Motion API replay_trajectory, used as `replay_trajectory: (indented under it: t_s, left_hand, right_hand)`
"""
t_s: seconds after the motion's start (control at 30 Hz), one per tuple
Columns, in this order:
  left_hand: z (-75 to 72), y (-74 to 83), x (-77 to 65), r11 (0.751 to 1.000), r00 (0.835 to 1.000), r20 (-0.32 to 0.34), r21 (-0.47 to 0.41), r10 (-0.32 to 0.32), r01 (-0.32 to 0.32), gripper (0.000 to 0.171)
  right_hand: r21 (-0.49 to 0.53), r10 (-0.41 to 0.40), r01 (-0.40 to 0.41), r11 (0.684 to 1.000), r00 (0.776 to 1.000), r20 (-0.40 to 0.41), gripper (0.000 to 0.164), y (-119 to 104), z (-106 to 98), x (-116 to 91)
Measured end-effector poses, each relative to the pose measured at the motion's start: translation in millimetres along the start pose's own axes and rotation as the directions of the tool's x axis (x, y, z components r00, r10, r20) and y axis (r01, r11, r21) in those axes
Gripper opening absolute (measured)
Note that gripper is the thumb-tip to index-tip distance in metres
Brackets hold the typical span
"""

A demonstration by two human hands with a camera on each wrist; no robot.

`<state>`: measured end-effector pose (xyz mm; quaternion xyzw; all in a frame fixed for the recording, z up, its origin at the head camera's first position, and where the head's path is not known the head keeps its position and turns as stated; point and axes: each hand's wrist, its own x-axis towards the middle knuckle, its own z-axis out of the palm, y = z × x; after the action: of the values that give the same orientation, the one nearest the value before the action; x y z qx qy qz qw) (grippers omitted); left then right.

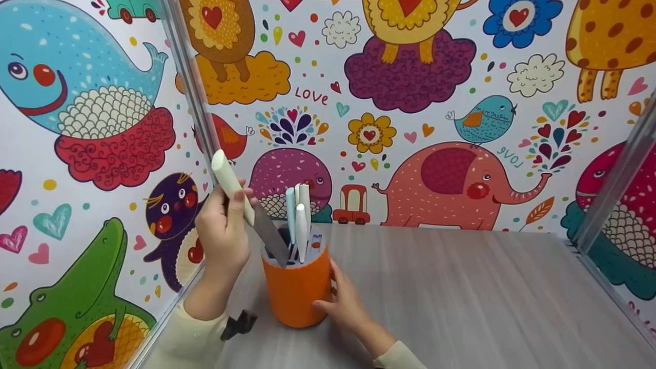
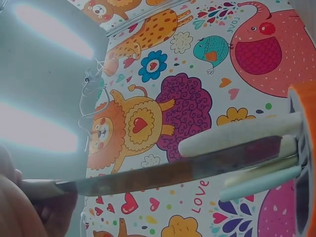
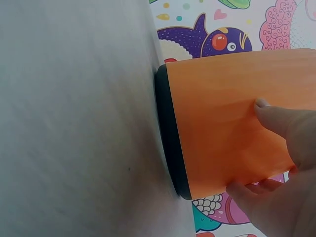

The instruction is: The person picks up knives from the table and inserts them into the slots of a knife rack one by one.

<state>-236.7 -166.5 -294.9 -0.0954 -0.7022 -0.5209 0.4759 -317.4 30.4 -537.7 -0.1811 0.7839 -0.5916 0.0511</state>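
My left hand grips a kitchen knife by its pale handle, which tilts up to the left. The steel blade points down at the top of an orange knife holder. In the left wrist view the whole blade shows, its tip close to the holder's rim. Several white and pale blue handles stand upright in the holder. My right hand holds the holder's right side, thumb on the front and fingers round the far side. In the right wrist view the holder's dark base meets the table.
A wood-grain table stretches to the right of the holder. Printed cartoon walls enclose it at the back and both sides, with metal edge strips at the corners. A black strap piece sits by the left sleeve.
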Motion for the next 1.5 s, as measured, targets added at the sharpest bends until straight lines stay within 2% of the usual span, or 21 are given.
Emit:
replay_trajectory:
  t_s: [0.23, 0.43, 0.73, 0.87, 1.07, 1.27, 1.5]
  left_hand:
    - [12.4, -11.3, 6.9, 1.000, 0.999, 0.019, 0.013, -0.026, 0.026, 0.025]
    - [20.0, -20.4, 9.0, 0.995, 0.999, -0.012, 0.096, 0.042, -0.041, 0.025]
    - [27.1, -34.8, 3.9, 0.969, 0.988, 0.006, 0.196, 0.153, -0.152, 0.027]
    - [28.1, -40.0, 2.5, 0.964, 0.988, 0.017, 0.219, 0.153, -0.153, 0.027]
    - [32.8, -50.8, -5.2, 0.965, 0.995, 0.049, 0.243, 0.089, -0.099, 0.025]
    - [36.5, -70.1, -14.5, 0.967, 0.998, 0.070, 0.252, 0.000, -0.018, 0.024]
    - [45.2, -95.8, -35.3, 0.961, 0.982, 0.132, 0.259, -0.137, 0.100, 0.025]
  right_hand:
    - [0.012, 0.002, -0.002, 1.000, 1.000, 0.004, 0.106, -1, 0, 2]
    - [0.012, 0.001, -0.001, 1.000, 1.000, 0.004, 0.105, 1, 1, 4]
    - [0.009, 0.024, -0.024, 1.000, 1.000, 0.003, 0.106, -2, 2, 3]
    - [0.007, 0.015, -0.015, 1.000, 1.000, 0.009, 0.105, -3, 3, 3]
    - [0.030, 0.038, -0.038, 0.999, 0.999, 0.007, 0.104, -2, 2, 3]
    - [0.027, 0.032, -0.032, 0.999, 0.999, 0.004, 0.103, -4, 3, 3]
    - [0.004, 0.040, -0.040, 0.999, 0.999, -0.008, 0.102, -5, 1, 2]
